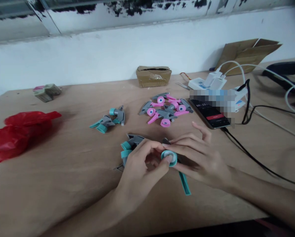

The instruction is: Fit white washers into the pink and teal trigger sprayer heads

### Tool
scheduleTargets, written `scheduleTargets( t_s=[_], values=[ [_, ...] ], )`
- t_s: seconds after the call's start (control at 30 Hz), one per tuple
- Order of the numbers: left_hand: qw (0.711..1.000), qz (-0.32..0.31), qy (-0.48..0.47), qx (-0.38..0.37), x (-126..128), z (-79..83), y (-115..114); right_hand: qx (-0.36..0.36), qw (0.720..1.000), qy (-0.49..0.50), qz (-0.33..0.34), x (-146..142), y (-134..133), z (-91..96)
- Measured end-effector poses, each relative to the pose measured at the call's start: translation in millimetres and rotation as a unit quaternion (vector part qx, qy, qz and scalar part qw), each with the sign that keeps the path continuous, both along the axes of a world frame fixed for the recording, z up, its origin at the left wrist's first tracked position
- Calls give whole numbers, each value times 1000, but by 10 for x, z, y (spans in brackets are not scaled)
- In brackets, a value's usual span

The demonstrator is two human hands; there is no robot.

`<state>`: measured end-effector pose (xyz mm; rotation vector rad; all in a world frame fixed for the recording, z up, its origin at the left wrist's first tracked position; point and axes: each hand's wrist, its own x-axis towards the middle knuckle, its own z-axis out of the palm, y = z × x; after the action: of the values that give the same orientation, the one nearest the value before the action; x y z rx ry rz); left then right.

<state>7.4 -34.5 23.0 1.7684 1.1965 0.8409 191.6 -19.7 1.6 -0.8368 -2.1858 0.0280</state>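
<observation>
Both hands meet at the table's near middle on a teal and grey spray-trigger head (pixel 170 158). My left hand (pixel 139 164) pinches its round teal collar with thumb and fingers. My right hand (pixel 201 158) grips the same piece from the right, and its teal trigger lever (pixel 185 183) sticks out below. Just left of my left hand lie more teal and grey trigger heads (pixel 130 144). Two more teal ones (pixel 109 120) lie further back to the left. A pile of pink and grey trigger heads (pixel 165 110) lies behind my hands.
A phone (pixel 210 113) with a running timer lies right of the pink pile, with cables and chargers (pixel 219 80) behind it. A red plastic bag (pixel 18 131) sits at far left. A small cardboard box (pixel 153 76) stands by the wall.
</observation>
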Motion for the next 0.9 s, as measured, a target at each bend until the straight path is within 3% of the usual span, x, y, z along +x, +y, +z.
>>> scheduleTargets(
  t_s=[0.1,0.2,0.27,0.6,0.9],
  values=[
    [996,11,9,89,-11,-4,-32,-55,998,37,18,-9,17,-3],
    [971,2,50,234,-45,-7,-20,-129,987,71,59,-8,57,-26],
    [955,-15,90,283,-69,-12,8,-164,979,92,80,-7,73,-40],
    [932,-71,134,328,-104,-102,93,-238,957,119,113,-7,66,-39],
    [943,-105,158,273,-85,-34,123,-289,943,125,103,-19,97,-41]
  ],
)
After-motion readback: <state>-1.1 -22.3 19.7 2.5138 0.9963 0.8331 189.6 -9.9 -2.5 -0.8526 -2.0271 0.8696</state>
